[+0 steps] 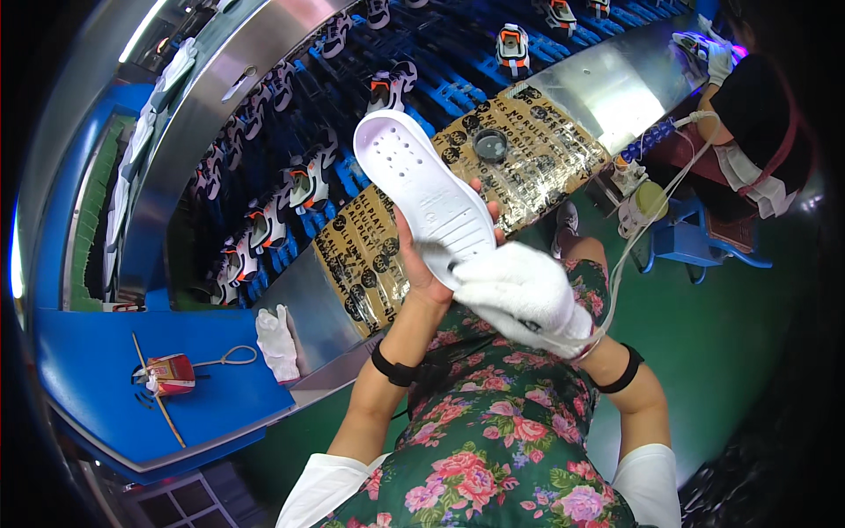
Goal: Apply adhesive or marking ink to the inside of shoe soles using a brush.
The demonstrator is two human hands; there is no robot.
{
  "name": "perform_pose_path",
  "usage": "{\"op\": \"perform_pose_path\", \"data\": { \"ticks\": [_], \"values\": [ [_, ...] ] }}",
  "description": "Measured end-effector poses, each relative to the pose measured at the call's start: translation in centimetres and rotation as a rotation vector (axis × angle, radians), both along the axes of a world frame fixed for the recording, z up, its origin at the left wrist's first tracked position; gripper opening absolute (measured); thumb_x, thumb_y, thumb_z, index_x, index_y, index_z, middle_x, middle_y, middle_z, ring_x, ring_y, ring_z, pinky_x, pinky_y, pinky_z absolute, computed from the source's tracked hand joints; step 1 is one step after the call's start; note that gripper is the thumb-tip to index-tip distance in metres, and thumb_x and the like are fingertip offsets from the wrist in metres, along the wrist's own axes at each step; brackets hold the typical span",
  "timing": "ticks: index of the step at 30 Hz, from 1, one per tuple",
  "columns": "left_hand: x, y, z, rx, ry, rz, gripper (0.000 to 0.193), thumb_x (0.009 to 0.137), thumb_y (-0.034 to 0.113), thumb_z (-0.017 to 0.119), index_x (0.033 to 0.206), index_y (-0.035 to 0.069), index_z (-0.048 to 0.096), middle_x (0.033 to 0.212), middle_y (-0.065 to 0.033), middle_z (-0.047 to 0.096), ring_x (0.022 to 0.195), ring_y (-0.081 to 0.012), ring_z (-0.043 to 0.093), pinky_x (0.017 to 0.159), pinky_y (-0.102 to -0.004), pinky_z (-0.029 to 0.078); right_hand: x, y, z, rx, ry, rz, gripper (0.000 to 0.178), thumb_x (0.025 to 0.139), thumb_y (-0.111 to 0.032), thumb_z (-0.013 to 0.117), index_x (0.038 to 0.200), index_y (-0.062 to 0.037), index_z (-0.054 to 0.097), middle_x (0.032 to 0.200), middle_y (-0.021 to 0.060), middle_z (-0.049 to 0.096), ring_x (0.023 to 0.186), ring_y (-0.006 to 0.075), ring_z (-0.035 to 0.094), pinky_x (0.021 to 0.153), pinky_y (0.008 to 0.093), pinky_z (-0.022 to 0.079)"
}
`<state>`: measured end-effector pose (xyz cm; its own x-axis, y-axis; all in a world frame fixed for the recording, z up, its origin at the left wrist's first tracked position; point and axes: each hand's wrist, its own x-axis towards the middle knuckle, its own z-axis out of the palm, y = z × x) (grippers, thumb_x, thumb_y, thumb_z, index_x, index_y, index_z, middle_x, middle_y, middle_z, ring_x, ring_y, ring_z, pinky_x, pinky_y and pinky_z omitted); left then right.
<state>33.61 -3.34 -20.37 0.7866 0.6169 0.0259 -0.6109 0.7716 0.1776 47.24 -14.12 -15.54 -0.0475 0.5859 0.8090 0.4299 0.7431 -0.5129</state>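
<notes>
A pale white-lavender shoe sole (427, 189) is tilted in front of me. Small holes dot its far, rounded end, and shallow ridges cross its middle. My bare left hand (417, 257) supports it from beneath, closed around it, with fingertips showing past the right edge. Over the near end lies my right hand (519, 295) in a thick white glove, its fingers bent together against the sole. A dark blurred patch shows by those fingertips; whether they pinch something is hidden. Beyond the sole, a small dark round dish (490, 146) stands on the printed brown covering (550, 136) of the ledge.
Several sneakers (513, 48) stand on the blue conveyor racks beyond the ledge. On the blue table (88, 370) at left are a red box (173, 374) and a thin stick; a white glove (276, 343) lies beside it. At right, another person sits near a blue stool (691, 233).
</notes>
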Motion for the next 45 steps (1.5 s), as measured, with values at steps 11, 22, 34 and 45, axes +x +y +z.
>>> {"op": "perform_pose_path", "data": {
  "ticks": [11, 22, 34, 45],
  "values": [
    [-0.9, 2.2, 0.3, 0.137, -0.089, -0.085, 0.089, 0.087, 0.069, 0.056, 0.151, 0.011, 0.032, 0.147, -0.0213, 0.041, 0.120, -0.0464, 0.053, 0.100, -0.0632, 0.046, 0.5, -0.6, 0.8, -0.157, -0.012, 0.139, 0.024, 0.073, 0.001, 0.077, 0.095, -0.0092, 0.074, 0.095, 0.0096, 0.073, 0.083, 0.0242, 0.069, 0.072, 0.0339, 0.056],
    [-1.5, 4.7, 2.5, 0.308, 0.053, -0.263, 0.086, 0.088, 0.059, 0.055, 0.152, 0.006, 0.031, 0.138, -0.0316, 0.046, 0.107, -0.0458, 0.061, 0.091, -0.0519, 0.054, 0.2, -0.8, 1.1, -0.275, 0.008, 0.198, 0.024, 0.070, 0.003, 0.079, 0.092, -0.0057, 0.074, 0.096, 0.0122, 0.074, 0.080, 0.0240, 0.069, 0.071, 0.0325, 0.055],
    [-1.2, 5.9, 4.8, 0.358, 0.189, -0.381, 0.079, 0.092, 0.051, 0.054, 0.152, 0.005, 0.030, 0.136, -0.0404, 0.042, 0.101, -0.0478, 0.065, 0.080, -0.0452, 0.061, 1.3, -1.0, 0.2, -0.057, -0.322, 0.149, 0.033, 0.067, -0.001, 0.075, 0.100, -0.0033, 0.072, 0.105, 0.0128, 0.071, 0.090, 0.0300, 0.069, 0.078, 0.0395, 0.057],
    [-1.5, 6.2, 3.2, 0.280, 0.176, -0.429, 0.067, 0.095, 0.039, 0.053, 0.146, -0.001, 0.035, 0.130, -0.0344, 0.051, 0.105, -0.0483, 0.064, 0.083, -0.0536, 0.060, 2.1, -1.2, 0.7, -0.073, -0.424, 0.155, 0.038, 0.064, 0.000, 0.070, 0.103, -0.0024, 0.071, 0.113, 0.0155, 0.068, 0.097, 0.0312, 0.068, 0.083, 0.0405, 0.057]
  ]
}}
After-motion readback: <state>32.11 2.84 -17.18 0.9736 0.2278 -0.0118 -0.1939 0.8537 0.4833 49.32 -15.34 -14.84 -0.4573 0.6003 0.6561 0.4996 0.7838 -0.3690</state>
